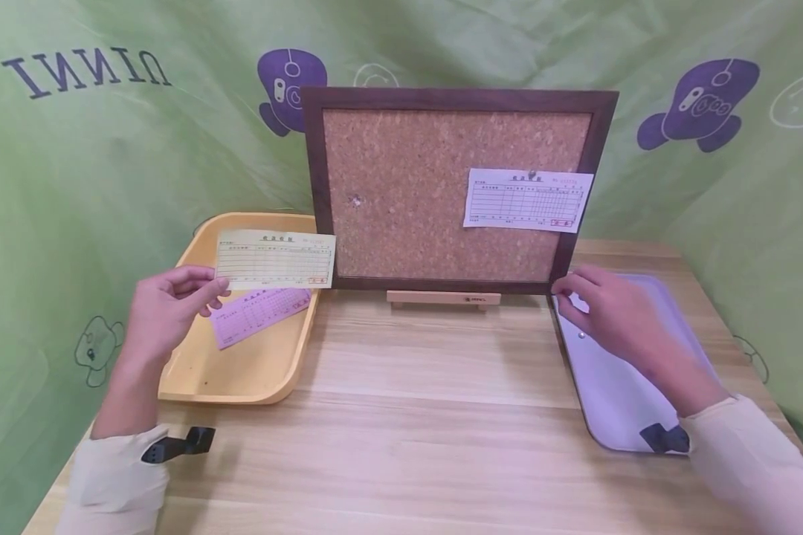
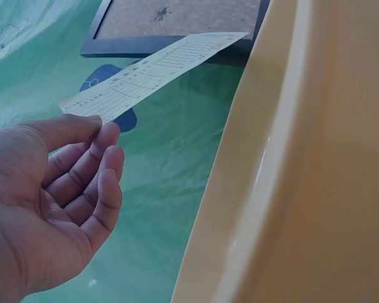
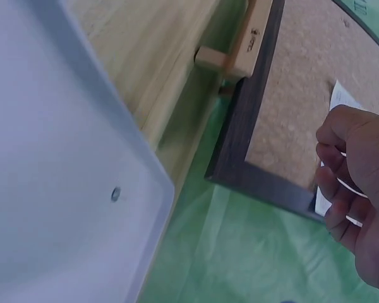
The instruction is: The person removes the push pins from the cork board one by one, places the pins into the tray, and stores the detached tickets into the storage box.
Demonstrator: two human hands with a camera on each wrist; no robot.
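In the head view my left hand [image 1: 174, 305] pinches the left end of a pale yellow receipt slip [image 1: 274, 258] between thumb and fingertips. The slip is held above a yellow tray [image 1: 241, 385], where a pink receipt slip [image 1: 257, 316] lies. My right hand [image 1: 605, 316] has curled fingers and hovers by the lower right corner of the framed cork board [image 1: 408, 193], over a pale lavender tray [image 1: 632, 401]. No object shows between its fingertips. A white receipt slip [image 1: 529, 199] hangs on the board's right side under a pin [image 1: 532, 174].
A small silvery pin [image 1: 581, 335] lies on the lavender tray. The board stands on a wooden easel base [image 1: 442, 298], with a small shiny spot [image 1: 357, 200] at its left. Green printed cloth [image 1: 174, 148] hangs behind the wooden table [image 1: 428, 416].
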